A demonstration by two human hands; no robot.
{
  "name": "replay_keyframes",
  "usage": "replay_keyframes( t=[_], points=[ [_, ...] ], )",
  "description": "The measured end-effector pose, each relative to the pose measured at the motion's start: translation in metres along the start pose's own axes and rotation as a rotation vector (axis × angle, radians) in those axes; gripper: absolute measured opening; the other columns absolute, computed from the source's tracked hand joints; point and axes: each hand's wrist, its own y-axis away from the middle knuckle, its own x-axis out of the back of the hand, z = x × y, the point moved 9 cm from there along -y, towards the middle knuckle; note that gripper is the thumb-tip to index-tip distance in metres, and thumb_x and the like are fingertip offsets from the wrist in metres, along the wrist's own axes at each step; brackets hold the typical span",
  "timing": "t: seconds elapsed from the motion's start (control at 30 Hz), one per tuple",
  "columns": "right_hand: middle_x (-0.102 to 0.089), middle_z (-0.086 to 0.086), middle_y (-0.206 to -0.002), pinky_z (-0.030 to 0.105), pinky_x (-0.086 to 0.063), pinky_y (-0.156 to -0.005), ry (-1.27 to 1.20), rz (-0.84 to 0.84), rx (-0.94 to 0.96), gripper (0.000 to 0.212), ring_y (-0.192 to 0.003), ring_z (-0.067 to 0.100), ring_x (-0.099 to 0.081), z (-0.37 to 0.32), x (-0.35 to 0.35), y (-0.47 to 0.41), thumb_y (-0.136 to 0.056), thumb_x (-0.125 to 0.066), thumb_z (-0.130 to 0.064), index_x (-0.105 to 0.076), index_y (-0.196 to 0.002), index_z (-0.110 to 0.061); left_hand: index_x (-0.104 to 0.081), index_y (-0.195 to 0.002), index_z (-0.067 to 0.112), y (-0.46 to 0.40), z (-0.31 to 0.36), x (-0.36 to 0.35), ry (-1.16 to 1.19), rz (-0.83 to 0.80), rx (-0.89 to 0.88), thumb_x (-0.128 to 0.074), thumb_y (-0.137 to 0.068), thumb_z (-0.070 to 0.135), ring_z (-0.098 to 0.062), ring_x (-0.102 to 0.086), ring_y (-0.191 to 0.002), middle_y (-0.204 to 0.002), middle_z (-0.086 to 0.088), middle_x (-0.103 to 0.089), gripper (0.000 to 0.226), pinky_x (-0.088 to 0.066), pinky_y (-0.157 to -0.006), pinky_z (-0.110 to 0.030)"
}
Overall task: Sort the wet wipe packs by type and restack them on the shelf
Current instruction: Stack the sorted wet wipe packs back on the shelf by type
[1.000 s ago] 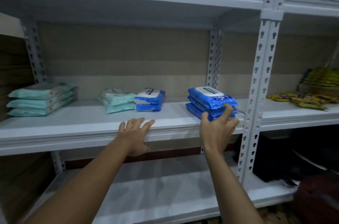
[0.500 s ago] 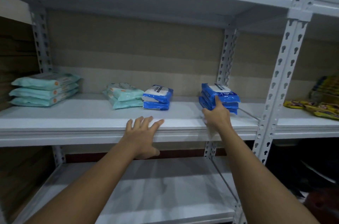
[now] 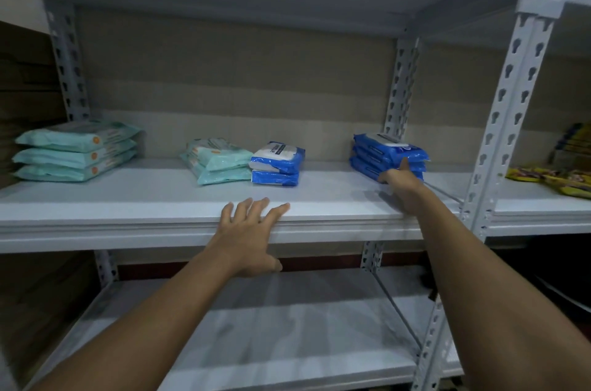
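Wet wipe packs lie in separate piles on the white middle shelf (image 3: 128,202). At the far left is a stack of three teal packs (image 3: 76,150). Two more teal packs (image 3: 217,163) sit mid-shelf, touching a pile of two blue packs (image 3: 276,163). Near the right upright stands a stack of three blue packs (image 3: 383,150). My right hand (image 3: 403,186) presses against the front of this stack with the thumb pointing up; its fingers are mostly hidden. My left hand (image 3: 246,230) rests flat on the shelf's front edge, fingers spread, holding nothing.
Perforated grey uprights (image 3: 502,122) frame the bay. Yellow snack packets (image 3: 550,179) lie on the neighbouring shelf to the right. A lower shelf (image 3: 256,326) runs under my arms. Brown cartons (image 3: 19,86) stand at the far left.
My right hand has pushed the blue three-pack stack from the shelf's front edge toward the back. My left hand has stayed on the edge. The view has moved closer.
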Motion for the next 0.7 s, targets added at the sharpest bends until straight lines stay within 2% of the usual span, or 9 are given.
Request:
replay_keyframes(
  t=[0.07,0.13,0.2,0.27,0.3,0.37,0.5,0.6,0.7],
  points=[
    [-0.055,0.014,-0.126,0.045,-0.059,-0.081,-0.071,0.083,-0.002,0.092,-0.097,0.030,-0.062,0.004,0.011,0.007,-0.088,-0.054,-0.020,0.000,-0.157,-0.046,0.008,-0.156,0.045,0.002,0.000,0.002,0.017,-0.018,0.010,-0.068,-0.079,0.062,-0.027,0.006,-0.155,-0.169,0.000,0.006,0.110,0.004,-0.123,-0.054],
    [-0.059,0.014,-0.117,0.039,-0.056,-0.071,0.082,0.132,0.058,0.083,-0.094,0.033,-0.064,0.003,0.012,0.028,-0.092,-0.053,-0.022,-0.008,-0.159,-0.040,0.007,-0.157,0.044,0.003,0.001,0.004,0.043,-0.039,0.024,-0.070,-0.079,0.060,-0.027,0.009,-0.155,-0.169,0.000,0.007,0.110,0.005,-0.123,-0.055],
    [-0.063,0.016,-0.118,0.039,-0.052,-0.082,0.409,0.130,0.202,0.067,-0.104,0.034,-0.061,-0.005,0.002,0.057,-0.095,-0.051,-0.030,-0.027,-0.157,-0.025,0.007,-0.158,0.042,0.008,0.004,0.006,0.077,-0.064,0.040,-0.070,-0.079,0.060,-0.027,0.011,-0.155,-0.169,0.000,0.009,0.112,0.007,-0.123,-0.055],
    [-0.063,0.015,-0.126,0.044,-0.045,-0.098,0.663,0.126,0.358,0.051,-0.115,0.032,-0.056,0.000,-0.013,0.091,-0.097,-0.037,-0.043,-0.054,-0.137,-0.015,0.009,-0.159,0.038,0.018,0.008,0.009,0.074,-0.057,0.055,-0.068,-0.080,0.058,-0.028,0.014,-0.155,-0.169,-0.002,0.012,0.113,0.009,-0.123,-0.055],
    [-0.058,0.014,-0.137,0.047,-0.038,-0.108,0.696,0.119,0.405,0.054,-0.127,0.031,-0.049,0.008,-0.016,0.107,-0.098,-0.033,-0.046,-0.057,-0.135,-0.014,0.010,-0.160,0.035,0.028,0.013,0.010,0.060,-0.047,0.058,-0.068,-0.080,0.056,-0.029,0.014,-0.155,-0.169,-0.003,0.012,0.113,0.008,-0.123,-0.054],
    [-0.040,0.011,-0.156,0.045,-0.023,-0.120,0.616,0.110,0.428,0.052,-0.147,0.029,-0.029,0.026,-0.014,0.140,-0.100,-0.045,-0.037,-0.048,-0.147,-0.015,0.005,-0.161,0.031,0.051,0.023,0.011,0.054,-0.009,0.065,-0.067,-0.083,0.047,-0.030,0.008,-0.155,-0.169,-0.005,0.009,0.107,0.001,-0.124,-0.053],
    [-0.053,0.013,-0.146,0.040,-0.045,-0.103,0.422,-0.017,0.311,0.051,-0.128,0.032,-0.053,0.074,-0.019,0.217,-0.099,-0.058,-0.021,-0.048,-0.149,-0.015,-0.002,-0.161,0.033,0.126,0.054,-0.048,0.346,-0.271,0.064,-0.066,-0.090,0.042,-0.032,-0.015,-0.150,-0.165,-0.006,-0.013,0.095,-0.015,-0.119,-0.049],
    [-0.062,0.012,-0.133,0.033,-0.047,-0.076,0.452,-0.212,0.183,0.047,-0.091,0.026,-0.064,0.126,-0.042,0.275,-0.101,-0.057,-0.020,-0.049,-0.148,-0.019,-0.007,-0.160,0.033,0.186,0.077,-0.110,0.402,-0.485,0.056,-0.066,-0.091,0.042,-0.033,-0.022,-0.147,-0.164,-0.009,-0.020,0.091,-0.024,-0.115,-0.046],
    [-0.060,0.005,-0.139,0.025,-0.044,-0.084,0.497,-0.378,0.108,0.037,-0.112,0.023,-0.062,0.180,-0.056,0.310,-0.101,-0.056,-0.019,-0.060,-0.138,-0.021,-0.018,-0.158,0.028,0.220,0.096,-0.152,0.520,-0.586,0.130,-0.068,-0.090,0.046,-0.032,-0.039,-0.138,-0.157,-0.010,-0.033,0.087,-0.037,-0.112,-0.044]
  ],
)
